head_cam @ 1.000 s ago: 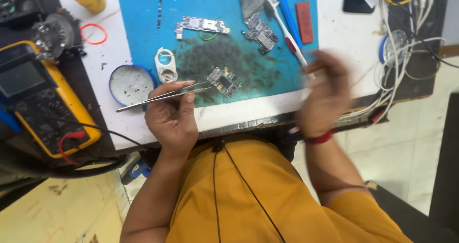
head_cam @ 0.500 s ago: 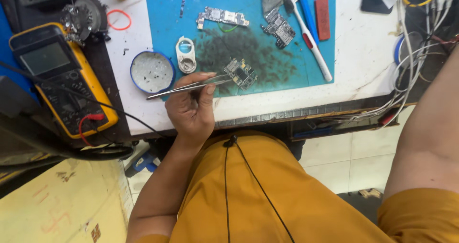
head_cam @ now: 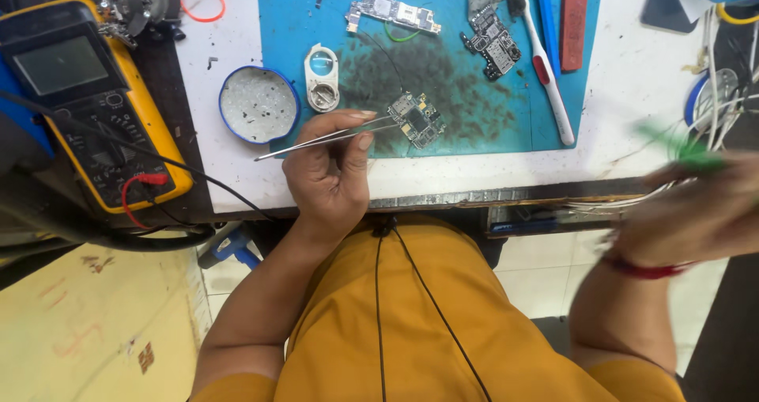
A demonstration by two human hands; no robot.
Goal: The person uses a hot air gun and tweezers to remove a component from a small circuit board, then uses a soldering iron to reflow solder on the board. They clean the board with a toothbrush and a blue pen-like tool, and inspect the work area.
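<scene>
Head view: left hand (head_cam: pixel 328 173), fingers pinched shut on metal tweezers (head_cam: pixel 316 139), pins a small circuit board (head_cam: pixel 417 120) at mid-frame on the blue mat (head_cam: pixel 474 125); right hand (head_cam: pixel 696 212), blurred at right edge, grip indiscernible; next move likely needs steady tips.

tweezers (head_cam: pixel 316 139) tip on small board (head_cam: pixel 417 120)

We see shiny metal tweezers (head_cam: pixel 316 139), a small circuit board (head_cam: pixel 417 120) with dull metal parts, a matt blue rubbery mat (head_cam: pixel 466 94) smudged dark, and a glossy yellow plastic meter (head_cam: pixel 95 101)
</scene>
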